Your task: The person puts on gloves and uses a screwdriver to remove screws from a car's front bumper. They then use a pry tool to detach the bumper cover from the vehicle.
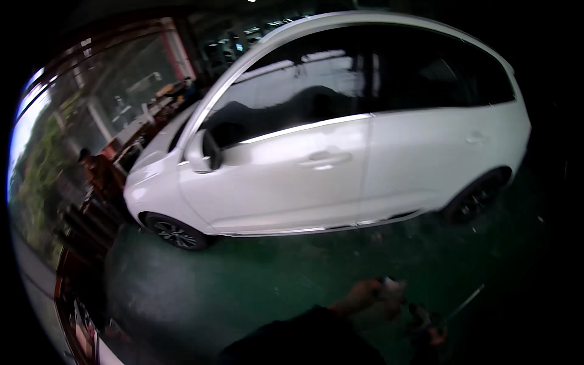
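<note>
My left hand [363, 294] reaches in from the lower edge in a dark sleeve [304, 339]. Its fingers are closed around a small whitish thing [392, 291], too blurred to name. Just right of it and lower is my right hand [433, 333], dim and smeared. From there a thin, pale metal rod [466, 302] slants up to the right; its near end is lost in the dark around the fingers. Both hands are over the green floor [292, 274], apart from the white car [274, 194], whose doors look closed.
The car's side mirror [204, 152] sticks out toward me, above the front wheel [176, 232]. At the left, beyond the car's front, a person in reddish-brown clothes [104, 176] is near dark equipment. Red-edged shelving or a cart [76, 322] stands at lower left. Large windows [115, 91] line the far left.
</note>
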A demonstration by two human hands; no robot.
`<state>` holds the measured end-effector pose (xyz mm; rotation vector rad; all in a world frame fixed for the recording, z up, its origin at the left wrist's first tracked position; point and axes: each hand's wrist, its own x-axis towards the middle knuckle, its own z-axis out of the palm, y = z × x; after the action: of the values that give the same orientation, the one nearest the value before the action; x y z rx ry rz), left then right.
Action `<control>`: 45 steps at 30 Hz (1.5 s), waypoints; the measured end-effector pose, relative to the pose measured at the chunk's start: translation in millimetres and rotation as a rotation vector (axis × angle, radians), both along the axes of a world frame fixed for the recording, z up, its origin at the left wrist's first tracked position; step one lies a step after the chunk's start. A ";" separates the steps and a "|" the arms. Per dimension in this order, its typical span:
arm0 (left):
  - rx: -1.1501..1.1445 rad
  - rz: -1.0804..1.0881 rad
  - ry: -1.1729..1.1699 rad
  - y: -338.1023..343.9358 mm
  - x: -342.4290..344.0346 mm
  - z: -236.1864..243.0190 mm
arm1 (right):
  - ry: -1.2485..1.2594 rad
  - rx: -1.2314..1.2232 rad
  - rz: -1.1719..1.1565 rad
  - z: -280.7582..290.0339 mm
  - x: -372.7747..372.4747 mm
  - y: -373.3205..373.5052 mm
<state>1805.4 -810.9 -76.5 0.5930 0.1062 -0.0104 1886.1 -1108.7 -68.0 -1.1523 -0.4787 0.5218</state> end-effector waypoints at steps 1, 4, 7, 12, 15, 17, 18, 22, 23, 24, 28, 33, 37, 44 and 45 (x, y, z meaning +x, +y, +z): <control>-0.032 0.054 0.042 11.5 8.3 12.1 | 0.042 0.078 0.020 -1.4 12.0 3.5; 0.160 0.115 0.147 19.9 59.9 40.4 | 0.088 0.293 -0.195 -46.5 49.6 -17.0; 0.907 0.230 0.099 8.4 117.0 34.3 | 0.022 0.232 -0.294 -38.4 75.3 -36.3; 0.664 0.134 -0.134 -37.4 254.0 21.1 | 0.031 0.148 -0.460 -29.1 131.4 -91.8; -0.237 -0.260 0.083 -58.6 343.5 20.6 | 0.147 0.231 -0.370 14.9 176.3 -107.1; -0.180 -0.333 0.051 -76.2 390.1 25.8 | 0.078 0.217 -0.481 8.6 206.0 -112.4; -0.133 -0.353 0.026 -81.1 414.1 17.6 | 0.080 0.171 -0.527 14.6 216.3 -113.6; -0.071 -0.431 0.087 -112.9 500.1 -6.6 | 0.226 0.091 -0.759 10.9 270.5 -126.1; -0.086 -0.441 0.130 -123.4 517.1 -5.8 | 0.253 0.126 -0.765 11.7 280.5 -130.4; 0.429 -0.430 -0.059 -132.6 529.6 5.1 | 0.292 0.158 -0.780 9.5 288.7 -133.5; 1.651 -0.380 -0.556 -182.5 592.0 10.0 | 0.285 0.098 -0.780 -25.3 366.2 -170.0; 1.000 -0.497 0.211 -266.1 662.7 -44.4 | 0.463 -0.225 -0.762 -29.8 504.6 -195.8; 1.135 -0.464 0.162 -348.7 734.6 -5.1 | 0.412 -0.292 -0.646 -8.2 620.6 -233.1; 1.256 -0.545 0.057 -441.4 868.3 -3.5 | 0.303 -0.594 -0.601 -3.0 771.1 -324.4; 1.362 -0.565 0.011 -453.1 888.8 0.6 | 0.332 -0.557 -0.604 -15.1 789.6 -335.5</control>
<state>2694.2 -1264.0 -75.9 1.9693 -0.0686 -0.5237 2675.7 -1444.2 -83.1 -1.6201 0.3295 0.3062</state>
